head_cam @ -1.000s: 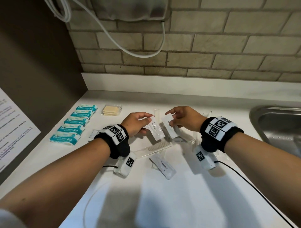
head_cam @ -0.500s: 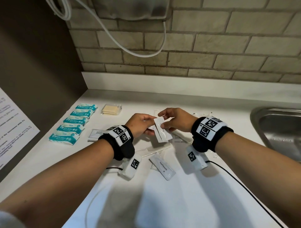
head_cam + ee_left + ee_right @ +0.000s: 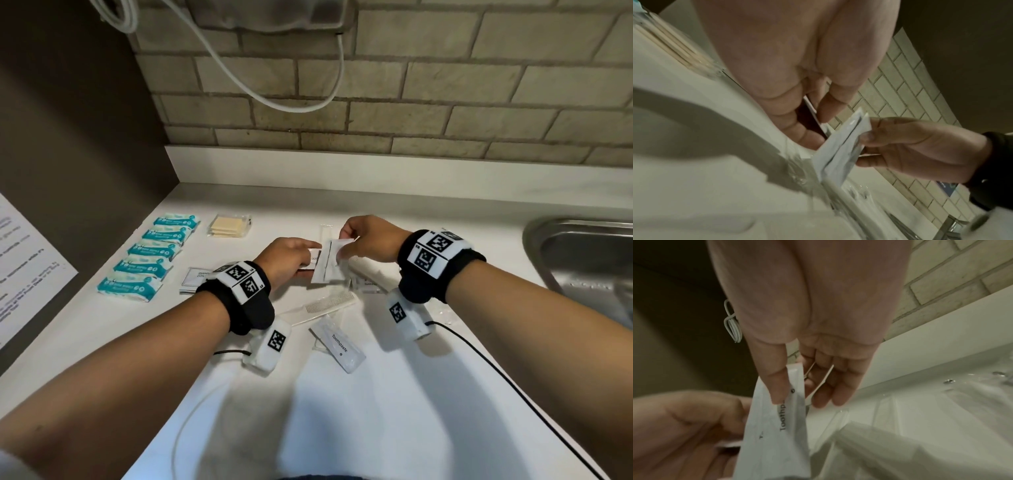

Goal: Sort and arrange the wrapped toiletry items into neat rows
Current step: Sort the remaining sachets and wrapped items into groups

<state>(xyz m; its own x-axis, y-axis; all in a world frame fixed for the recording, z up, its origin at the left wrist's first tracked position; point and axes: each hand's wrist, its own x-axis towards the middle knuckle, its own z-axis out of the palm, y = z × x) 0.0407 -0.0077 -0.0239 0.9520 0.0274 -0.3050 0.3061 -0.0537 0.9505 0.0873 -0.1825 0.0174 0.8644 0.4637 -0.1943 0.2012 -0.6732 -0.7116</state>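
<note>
Head view: my right hand pinches two flat white toothpaste packets above the white counter; my left hand grips their other edge and a card behind. Teal packs lie rowed at the left, a loose toothpaste packet and a comb nearer me.

Left wrist view: the packets look thin and crinkly, likely light and limp; best taken by the edges.

Right wrist view: my thumb presses smooth printed wrapper, probably slippery when stacked.

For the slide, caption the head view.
Both hands, left and right, hold toothpaste packets above the counter.
</note>
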